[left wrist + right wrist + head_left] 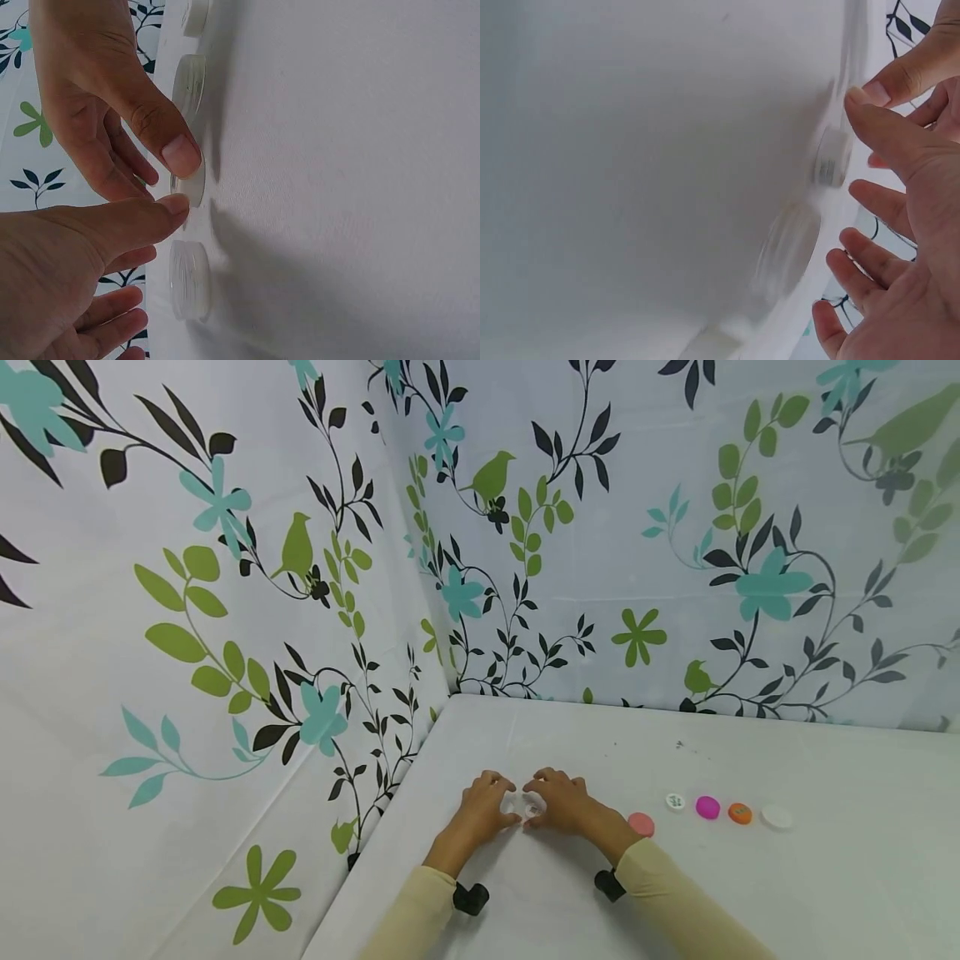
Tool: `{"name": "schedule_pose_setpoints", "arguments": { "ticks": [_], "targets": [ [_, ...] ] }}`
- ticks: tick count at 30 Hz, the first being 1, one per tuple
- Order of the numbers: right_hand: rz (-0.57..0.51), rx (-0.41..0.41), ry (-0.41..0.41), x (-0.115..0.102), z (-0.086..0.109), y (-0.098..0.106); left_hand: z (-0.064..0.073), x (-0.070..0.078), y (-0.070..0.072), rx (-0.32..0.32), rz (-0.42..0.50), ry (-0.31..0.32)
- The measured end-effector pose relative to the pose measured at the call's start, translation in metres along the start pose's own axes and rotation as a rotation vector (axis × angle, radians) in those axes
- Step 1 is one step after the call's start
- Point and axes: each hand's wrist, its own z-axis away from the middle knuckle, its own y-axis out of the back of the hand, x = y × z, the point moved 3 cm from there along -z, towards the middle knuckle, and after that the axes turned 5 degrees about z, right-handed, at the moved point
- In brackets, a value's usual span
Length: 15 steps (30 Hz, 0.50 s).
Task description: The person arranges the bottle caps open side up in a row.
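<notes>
My left hand and right hand face each other on the white table, fingers loosely curved, thumb tips close together. Between them, in the head view, sits a small white round cap with marks on its top. The left wrist view shows both thumbs at a pale round piece, partly hidden by them; whether they touch it I cannot tell. A clear, shallow round container stands below it, and a second clear container above. From the right wrist, a blurred clear container appears beside my spread right fingers.
Beside my right forearm lies a coral disc. Farther right follow a white marked disc, a magenta disc, an orange disc and a larger white disc. Patterned curtains border the table at the back and left.
</notes>
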Motion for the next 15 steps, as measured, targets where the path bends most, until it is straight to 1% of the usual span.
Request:
{"name": "schedule_pose_setpoints", "arguments": {
  "ticks": [3, 7, 11, 15],
  "targets": [
    [0.0, -0.003, -0.015, 0.006, 0.006, 0.004, -0.002, 0.008, -0.003, -0.011, 0.0, -0.003],
    [-0.018, 0.013, -0.007, 0.012, 0.011, 0.004, -0.004, 0.015, -0.009, -0.026, -0.002, -0.004],
    [-0.028, 0.035, 0.009, 0.014, 0.011, 0.0, -0.006, 0.017, -0.013, -0.036, -0.007, -0.009],
    [-0.027, 0.048, 0.017, 0.013, 0.01, -0.004, -0.007, 0.018, -0.015, -0.022, -0.043, -0.045]
  ]
}}
